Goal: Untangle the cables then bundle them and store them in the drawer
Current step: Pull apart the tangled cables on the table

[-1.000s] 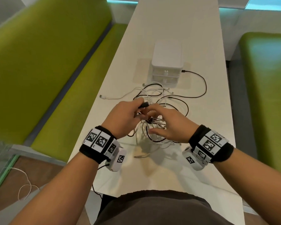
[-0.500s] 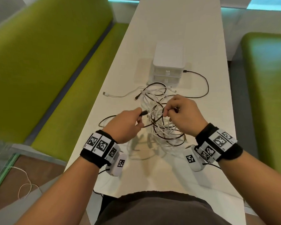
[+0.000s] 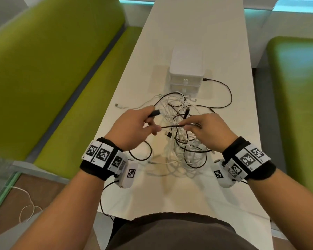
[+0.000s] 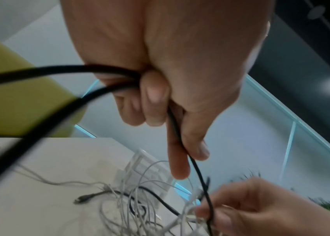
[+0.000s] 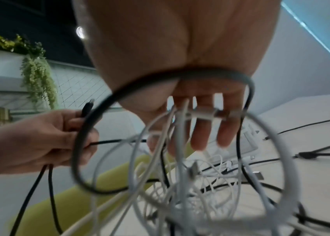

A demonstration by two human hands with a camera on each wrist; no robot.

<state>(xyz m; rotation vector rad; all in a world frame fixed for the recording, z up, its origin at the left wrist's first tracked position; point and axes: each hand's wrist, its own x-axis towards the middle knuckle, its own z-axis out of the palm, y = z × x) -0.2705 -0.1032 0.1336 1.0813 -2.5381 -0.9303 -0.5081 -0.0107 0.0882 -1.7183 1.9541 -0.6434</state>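
Observation:
A tangle of black and white cables lies mid-table, partly lifted. My left hand grips a black cable just behind its plug; in the left wrist view the left hand has this black cable running out between thumb and fingers. My right hand pinches the same black cable a short way along, and several white loops hang from its fingers. A short black stretch spans both hands. The white drawer unit stands behind the tangle, its drawers closed.
One black cable loops out right of the drawer unit and a white cable end trails left. Green benches flank the narrow white table. A loose black loop lies near my left wrist.
My hands have drawn slightly apart, stretching a short length of black cable between them. The right hand first moved away from me, and the tangle hangs higher off the table.

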